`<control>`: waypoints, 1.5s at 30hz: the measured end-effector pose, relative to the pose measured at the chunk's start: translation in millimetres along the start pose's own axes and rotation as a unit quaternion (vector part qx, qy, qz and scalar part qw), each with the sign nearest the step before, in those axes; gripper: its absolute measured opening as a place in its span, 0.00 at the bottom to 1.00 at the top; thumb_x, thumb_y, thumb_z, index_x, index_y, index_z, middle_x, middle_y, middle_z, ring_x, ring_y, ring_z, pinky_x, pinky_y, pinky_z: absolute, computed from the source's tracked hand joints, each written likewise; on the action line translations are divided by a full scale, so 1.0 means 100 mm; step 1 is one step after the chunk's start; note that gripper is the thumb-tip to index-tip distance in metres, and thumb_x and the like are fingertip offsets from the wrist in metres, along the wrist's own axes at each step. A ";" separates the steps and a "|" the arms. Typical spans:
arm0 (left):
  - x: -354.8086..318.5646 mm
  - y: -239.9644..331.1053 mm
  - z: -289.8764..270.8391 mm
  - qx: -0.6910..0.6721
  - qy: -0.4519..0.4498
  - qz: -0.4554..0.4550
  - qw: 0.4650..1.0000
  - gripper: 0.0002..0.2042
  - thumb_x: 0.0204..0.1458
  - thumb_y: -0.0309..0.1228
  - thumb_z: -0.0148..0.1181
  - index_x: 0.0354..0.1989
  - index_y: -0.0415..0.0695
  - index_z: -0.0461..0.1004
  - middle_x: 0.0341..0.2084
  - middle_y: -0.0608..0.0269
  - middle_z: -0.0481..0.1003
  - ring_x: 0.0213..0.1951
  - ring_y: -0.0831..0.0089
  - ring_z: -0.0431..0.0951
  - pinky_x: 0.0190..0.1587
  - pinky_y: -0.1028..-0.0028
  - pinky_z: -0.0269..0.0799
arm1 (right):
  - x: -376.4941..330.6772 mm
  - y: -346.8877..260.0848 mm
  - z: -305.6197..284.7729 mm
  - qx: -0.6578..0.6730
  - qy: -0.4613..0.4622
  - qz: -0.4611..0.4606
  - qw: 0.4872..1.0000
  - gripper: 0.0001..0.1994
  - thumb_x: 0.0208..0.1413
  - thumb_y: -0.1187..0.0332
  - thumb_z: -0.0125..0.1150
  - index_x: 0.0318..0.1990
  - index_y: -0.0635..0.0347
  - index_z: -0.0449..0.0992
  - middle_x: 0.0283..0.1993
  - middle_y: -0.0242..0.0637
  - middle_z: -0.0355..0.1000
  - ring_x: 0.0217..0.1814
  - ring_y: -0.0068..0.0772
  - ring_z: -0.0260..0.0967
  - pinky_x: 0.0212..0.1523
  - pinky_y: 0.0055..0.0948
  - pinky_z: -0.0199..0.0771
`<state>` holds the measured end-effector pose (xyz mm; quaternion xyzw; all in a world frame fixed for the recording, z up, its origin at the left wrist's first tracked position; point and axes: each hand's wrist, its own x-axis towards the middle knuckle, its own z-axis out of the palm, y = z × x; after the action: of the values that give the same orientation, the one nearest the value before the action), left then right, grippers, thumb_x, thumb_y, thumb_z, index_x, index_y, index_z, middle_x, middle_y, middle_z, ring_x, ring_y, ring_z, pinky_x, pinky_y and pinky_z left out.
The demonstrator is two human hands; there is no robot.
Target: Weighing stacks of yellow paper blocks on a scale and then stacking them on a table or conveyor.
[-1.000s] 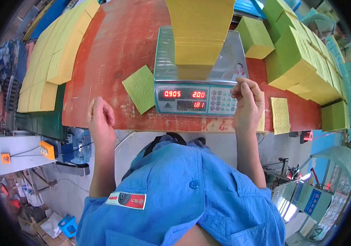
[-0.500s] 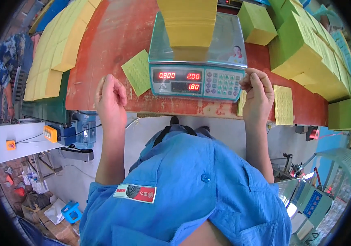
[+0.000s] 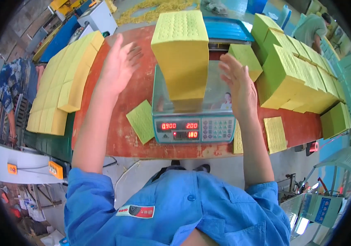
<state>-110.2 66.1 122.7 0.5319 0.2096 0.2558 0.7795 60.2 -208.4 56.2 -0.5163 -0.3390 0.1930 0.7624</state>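
Observation:
A tall stack of yellow sheets (image 3: 183,67), its top face embossed with a wavy pattern, stands upright on the metal pan of a teal digital scale (image 3: 159,100) with lit red digits. To the left of the stack and apart from it, my left hand (image 3: 118,65) is raised, fingers spread and holding nothing. On the other side my right hand (image 3: 241,84) hovers over the scale's right edge, also open and empty. Beside the scale at its left lies a loose yellow-green sheet (image 3: 141,121). Another loose sheet (image 3: 275,134) lies at the table's front right.
The red worn table (image 3: 97,135) carries the scale. Yellow blocks (image 3: 60,86) fill the left side, and more blocks (image 3: 294,82) are piled at the right. A single block (image 3: 245,59) and a blue tray (image 3: 228,29) sit behind. Other people (image 3: 13,86) are at far left and far right.
Both hands have moved forward from the table's front edge to either side of the stack, and their fingers have opened out. The view has tilted up, showing the whole stack.

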 end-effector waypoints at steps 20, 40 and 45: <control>0.48 -0.09 0.67 -0.074 -0.149 -0.051 0.985 0.31 0.61 0.57 0.45 0.62 0.43 0.66 0.58 0.55 0.71 0.58 0.64 0.71 0.60 0.63 0.66 | 1.44 0.78 0.10 0.048 0.055 0.021 0.997 0.41 0.61 0.33 0.37 0.70 0.57 0.56 0.72 0.40 0.56 0.77 0.36 0.44 0.70 0.43 0.44; -0.29 -0.16 0.79 0.036 -0.186 -0.158 0.969 0.21 0.59 0.41 0.55 0.58 0.43 0.69 0.50 0.61 0.75 0.50 0.71 0.76 0.52 0.70 0.71 | -0.09 0.83 0.17 -0.038 0.131 0.005 0.991 0.27 0.69 0.50 0.40 0.63 0.64 0.65 0.60 0.39 0.67 0.63 0.30 0.61 0.64 0.28 0.57; -0.19 -0.06 0.72 0.049 -0.200 -0.196 0.959 0.24 0.59 0.42 0.55 0.60 0.42 0.67 0.51 0.59 0.75 0.50 0.70 0.76 0.52 0.69 0.72 | -0.89 0.76 0.08 -0.059 0.192 0.069 0.977 0.21 0.65 0.65 0.51 0.62 0.63 0.66 0.56 0.39 0.71 0.56 0.29 0.69 0.54 0.30 0.70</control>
<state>-80.9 -0.2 142.8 0.5584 0.1616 -0.0244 0.8133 -3.1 -231.2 -39.9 -0.6102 -0.1606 0.1222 0.7662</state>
